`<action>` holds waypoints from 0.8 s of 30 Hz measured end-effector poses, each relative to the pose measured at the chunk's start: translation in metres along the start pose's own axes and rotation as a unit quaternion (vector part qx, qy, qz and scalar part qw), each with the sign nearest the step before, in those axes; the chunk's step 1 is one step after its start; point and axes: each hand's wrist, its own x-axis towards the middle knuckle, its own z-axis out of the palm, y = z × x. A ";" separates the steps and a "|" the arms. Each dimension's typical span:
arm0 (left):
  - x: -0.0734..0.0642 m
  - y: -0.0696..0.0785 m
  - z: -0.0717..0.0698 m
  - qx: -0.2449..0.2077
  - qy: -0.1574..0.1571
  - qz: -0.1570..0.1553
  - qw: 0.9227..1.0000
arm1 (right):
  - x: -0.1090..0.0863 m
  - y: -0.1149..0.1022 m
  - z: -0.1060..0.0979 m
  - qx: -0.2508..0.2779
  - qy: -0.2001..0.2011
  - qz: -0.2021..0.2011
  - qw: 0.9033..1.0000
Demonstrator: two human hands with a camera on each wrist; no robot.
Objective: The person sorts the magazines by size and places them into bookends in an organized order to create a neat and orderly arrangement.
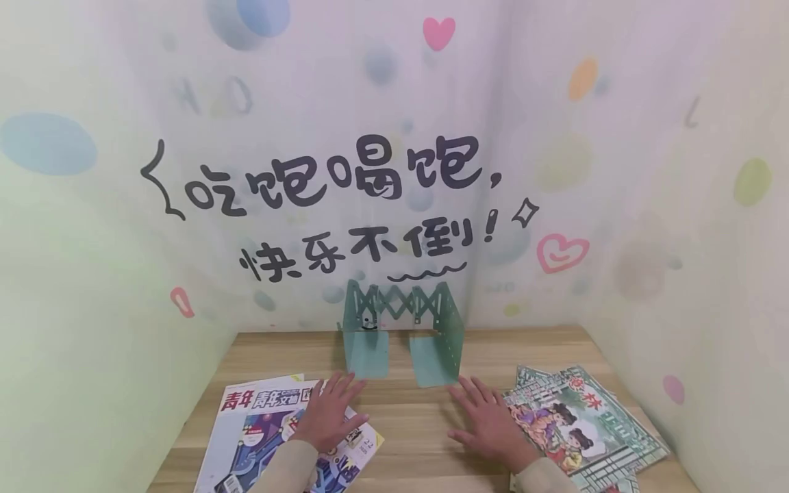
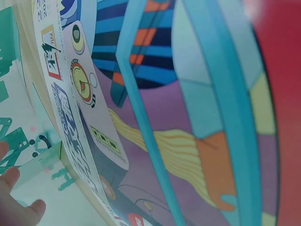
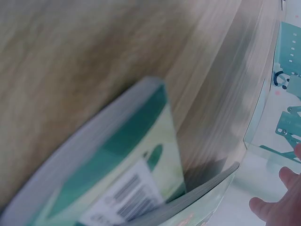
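My left hand (image 1: 331, 415), fingers spread, is over the right side of the purple-and-blue magazines (image 1: 259, 438); whether it touches them I cannot tell. Spread in the same way, my right hand (image 1: 490, 423) is at the left edge of the green magazines (image 1: 607, 438), holding nothing. Between and beyond both hands stands a teal expandable book stand (image 1: 436, 359), its two upright end plates joined by a crisscross lattice. In the left wrist view a colourful magazine cover (image 2: 155, 108) fills most of the picture. The right wrist view shows a magazine corner with a barcode (image 3: 136, 193).
A wood-grain tabletop (image 1: 401, 424) carries everything. Behind it rises a pale wall (image 1: 345, 103) with black lettering and coloured spots, and side walls (image 1: 709, 287) close in at left and right. The magazines on each side overlap at different angles.
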 end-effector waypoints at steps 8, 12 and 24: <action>0.002 -0.001 0.001 -0.038 0.003 -0.014 0.999 | -0.004 0.003 -0.004 0.011 -0.006 0.031 0.999; 0.005 -0.002 0.003 -0.060 0.008 -0.036 0.998 | -0.006 0.005 -0.003 0.019 -0.008 0.068 0.997; 0.009 -0.004 0.001 -0.074 0.060 -0.090 0.991 | -0.013 0.007 -0.004 0.032 0.019 0.140 0.989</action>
